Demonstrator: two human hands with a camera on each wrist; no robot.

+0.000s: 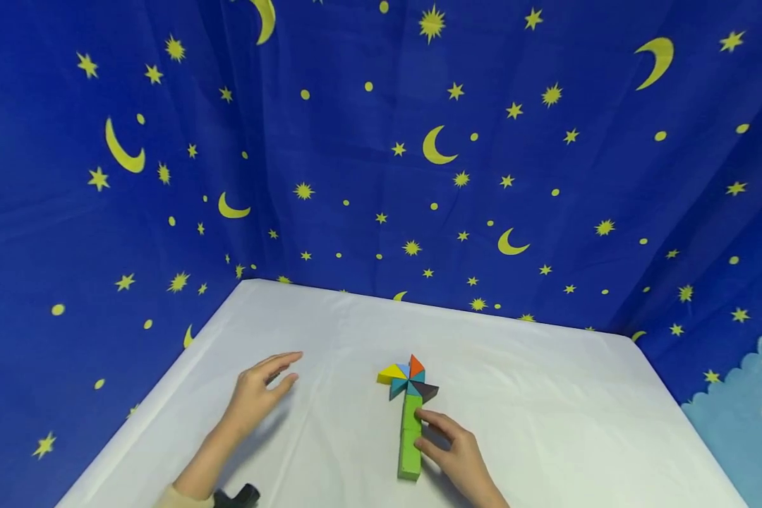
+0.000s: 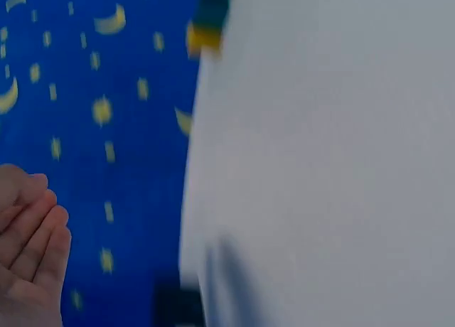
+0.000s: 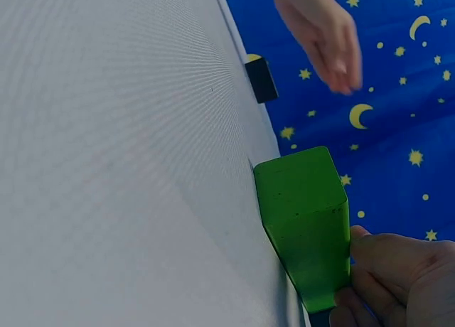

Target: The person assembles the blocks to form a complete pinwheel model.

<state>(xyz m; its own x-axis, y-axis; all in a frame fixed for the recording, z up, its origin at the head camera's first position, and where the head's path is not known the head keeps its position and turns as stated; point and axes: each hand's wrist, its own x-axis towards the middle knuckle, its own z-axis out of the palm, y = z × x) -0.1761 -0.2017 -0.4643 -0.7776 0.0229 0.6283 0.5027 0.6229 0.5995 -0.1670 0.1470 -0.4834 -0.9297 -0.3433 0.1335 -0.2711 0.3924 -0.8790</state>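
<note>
Two green blocks (image 1: 410, 441) lie end to end on the white table, forming a straight bar. At its far end, triangular blocks in yellow (image 1: 390, 372), light blue, orange-red (image 1: 416, 366), teal and dark grey (image 1: 427, 390) form a pinwheel. My right hand (image 1: 456, 451) touches the bar's right side with thumb and index fingertips; in the right wrist view, a green block (image 3: 302, 192) fills the space beside these fingers (image 3: 387, 259). Left of the pinwheel, my left hand (image 1: 257, 395) hovers with nothing held, its fingers extended and thumb apart.
The white table (image 1: 330, 324) meets a blue curtain (image 1: 355, 141) with yellow moons and stars at its back and left. A black object (image 1: 244, 495) shows beside my left wrist. At far right hangs a light blue patch (image 1: 756, 395).
</note>
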